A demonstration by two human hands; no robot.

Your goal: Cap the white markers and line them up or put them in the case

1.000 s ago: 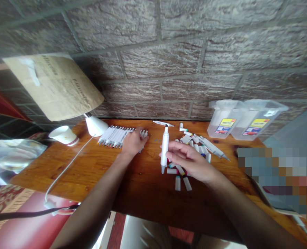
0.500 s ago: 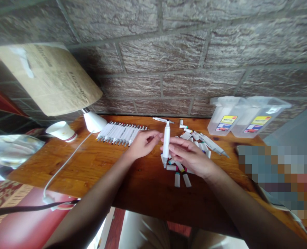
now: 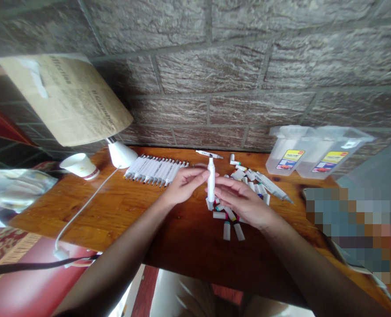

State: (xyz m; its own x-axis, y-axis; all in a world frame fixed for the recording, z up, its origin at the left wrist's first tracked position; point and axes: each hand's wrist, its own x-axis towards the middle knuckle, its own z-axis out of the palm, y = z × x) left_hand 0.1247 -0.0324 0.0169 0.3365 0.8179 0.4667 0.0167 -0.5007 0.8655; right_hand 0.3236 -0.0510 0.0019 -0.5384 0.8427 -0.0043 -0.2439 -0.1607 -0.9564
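Observation:
A white marker (image 3: 211,180) stands nearly upright above the wooden table (image 3: 132,211), its uncapped dark tip pointing up. My right hand (image 3: 240,200) grips its lower barrel with the fingers. My left hand (image 3: 184,185) meets it from the left, fingertips pinched on the upper barrel. Under my right hand lies a scatter of loose white caps with coloured ends (image 3: 230,222). A neat row of capped white markers (image 3: 156,169) lies to the left of my hands. More loose markers and caps (image 3: 260,180) sit to the right.
Two clear plastic tubs (image 3: 314,152) stand at the back right against the brick wall. A white lamp base (image 3: 120,154) with a paper-wrapped shade and a trailing cable (image 3: 83,209) sits back left, beside a paper cup (image 3: 78,165). One single marker (image 3: 208,154) lies by the wall.
My left hand left the row of markers and came right to pinch the upright marker. The right hand kept hold of the marker, which shifted little.

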